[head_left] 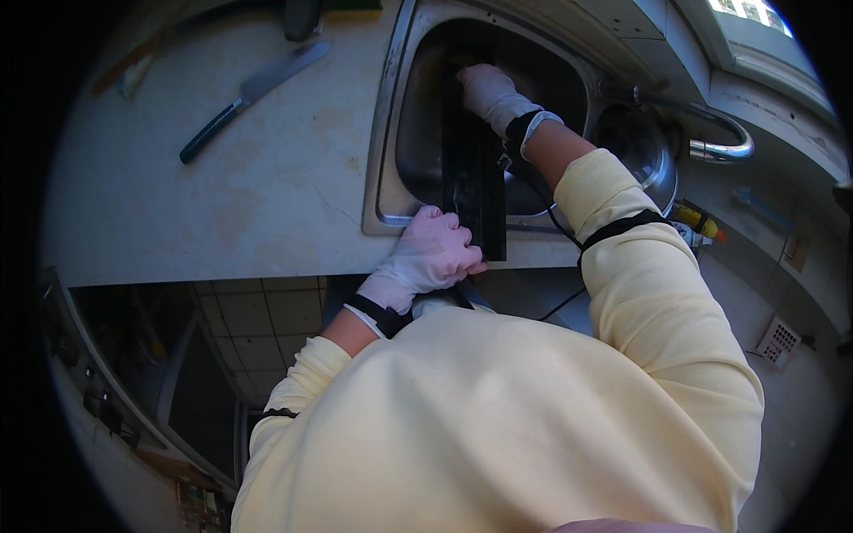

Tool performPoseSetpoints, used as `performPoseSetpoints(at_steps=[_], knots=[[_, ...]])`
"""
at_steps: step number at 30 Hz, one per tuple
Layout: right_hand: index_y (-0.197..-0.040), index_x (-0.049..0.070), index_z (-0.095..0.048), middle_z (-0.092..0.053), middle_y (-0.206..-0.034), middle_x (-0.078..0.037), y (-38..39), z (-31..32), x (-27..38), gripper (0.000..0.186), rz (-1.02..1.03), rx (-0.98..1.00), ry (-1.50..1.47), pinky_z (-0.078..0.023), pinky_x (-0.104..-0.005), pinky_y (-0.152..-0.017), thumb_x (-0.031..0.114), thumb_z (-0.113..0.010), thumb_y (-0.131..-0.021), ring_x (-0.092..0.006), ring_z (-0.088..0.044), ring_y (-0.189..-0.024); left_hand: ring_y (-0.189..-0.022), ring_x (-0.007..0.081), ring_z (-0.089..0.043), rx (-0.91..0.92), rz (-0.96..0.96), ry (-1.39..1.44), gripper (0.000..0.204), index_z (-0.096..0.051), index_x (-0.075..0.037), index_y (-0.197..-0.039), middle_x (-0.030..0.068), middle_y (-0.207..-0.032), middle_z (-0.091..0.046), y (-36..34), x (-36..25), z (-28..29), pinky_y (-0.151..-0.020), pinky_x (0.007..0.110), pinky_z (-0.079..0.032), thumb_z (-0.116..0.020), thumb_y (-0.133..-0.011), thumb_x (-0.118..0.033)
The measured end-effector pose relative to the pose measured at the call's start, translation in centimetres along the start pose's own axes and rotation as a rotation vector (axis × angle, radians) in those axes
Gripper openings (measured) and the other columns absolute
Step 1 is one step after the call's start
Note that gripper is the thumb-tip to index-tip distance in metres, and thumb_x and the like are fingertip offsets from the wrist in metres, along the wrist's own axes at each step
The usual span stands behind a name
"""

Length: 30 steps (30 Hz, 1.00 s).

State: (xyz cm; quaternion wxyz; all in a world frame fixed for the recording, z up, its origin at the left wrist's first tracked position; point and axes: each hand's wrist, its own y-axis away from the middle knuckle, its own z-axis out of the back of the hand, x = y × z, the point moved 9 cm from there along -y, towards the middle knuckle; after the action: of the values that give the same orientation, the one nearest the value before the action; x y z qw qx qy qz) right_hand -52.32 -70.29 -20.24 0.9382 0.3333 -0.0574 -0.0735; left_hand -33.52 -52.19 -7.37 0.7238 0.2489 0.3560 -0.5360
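A long, flat black panel (475, 195) slants across the metal sink (385, 178), its near end resting over the front rim and its far part down in the basin. My left hand (430, 249), in a pale thin glove, is closed round the panel's near end. Inside the basin, my right hand (491, 93), gloved likewise, is curled closed at the far part of the panel. The fingers of that hand face away, and whatever they hold is hidden.
On the counter (293, 195) to the left lies a knife (253, 99) with a dark handle. A curved faucet (724, 147) and a round metal bowl (635, 151) stand right of the sink. A thin black cable (560, 222) hangs by my right forearm.
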Motion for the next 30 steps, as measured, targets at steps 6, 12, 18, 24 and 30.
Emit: performPoseSetpoints(at_steps=[6, 12, 18, 24, 30], knots=[[-0.137, 0.01, -0.073, -0.077, -0.119, -0.023, 4.0, -2.1, 0.6, 0.035, 0.067, 0.141, 0.154, -0.062, -0.0511, -0.097, 0.029, -0.066, -0.109, -0.0418, -0.076, -0.112, -0.095, 0.024, -0.067, -0.043, -0.035, 0.019, 0.021, -0.075, -0.028, -0.081, 0.0005, -0.086, -0.072, 0.3, -0.2, 0.9, -0.093, 0.044, -0.05, -0.076, -0.099, -0.039], [-0.133, 0.01, -0.076, -0.077, -0.129, -0.02, 0.1, -0.4, -0.7, 0.036, 0.028, -0.194, 0.131, -0.059, -0.0492, -0.106, 0.034, -0.067, -0.107, -0.0403, -0.073, -0.122, -0.094, 0.0244, -0.066, -0.003, -0.018, 0.063, 0.024, -0.076, -0.025, -0.081, 0.0012, -0.087, -0.073, 0.0, 0.0, 0.7, -0.092, 0.043, -0.049, -0.077, -0.101, -0.039], [-0.138, 0.01, -0.074, -0.077, -0.132, -0.02, -2.8, -2.2, -3.1, 0.037, 0.016, -0.11, 0.197, -0.06, -0.0486, -0.106, 0.033, -0.066, -0.11, -0.0391, -0.073, -0.124, -0.091, 0.0246, -0.065, -0.029, 0.007, 0.132, 0.026, -0.075, -0.02, -0.082, 0.0034, -0.082, -0.07, -0.1, 0.6, 0.2, -0.086, 0.042, -0.047, -0.08, -0.099, -0.04], [-0.123, 0.004, -0.073, -0.077, -0.118, -0.028, -1.7, -0.7, -2.6, 0.032, 0.065, -0.223, 0.013, -0.059, -0.0565, -0.098, 0.024, -0.073, -0.098, -0.051, -0.072, -0.113, -0.092, 0.0239, -0.067, -0.177, 0.042, 0.086, 0.04, -0.074, -0.019, -0.084, 0.0013, -0.081, -0.069, 0.2, 0.8, 0.9, -0.089, 0.042, -0.049, -0.083, -0.09, -0.057], [-0.122, 0.003, -0.075, -0.077, -0.118, -0.027, -2.4, 0.1, -2.1, 0.034, 0.157, -0.208, -0.081, -0.059, -0.0534, -0.097, 0.024, -0.076, -0.095, -0.0491, -0.073, -0.113, -0.084, 0.0257, -0.066, -0.227, 0.142, -0.017, 0.057, -0.067, -0.017, -0.077, 0.0028, -0.075, -0.066, 0.3, 0.7, 0.5, -0.084, 0.041, -0.051, -0.084, -0.082, -0.071]])
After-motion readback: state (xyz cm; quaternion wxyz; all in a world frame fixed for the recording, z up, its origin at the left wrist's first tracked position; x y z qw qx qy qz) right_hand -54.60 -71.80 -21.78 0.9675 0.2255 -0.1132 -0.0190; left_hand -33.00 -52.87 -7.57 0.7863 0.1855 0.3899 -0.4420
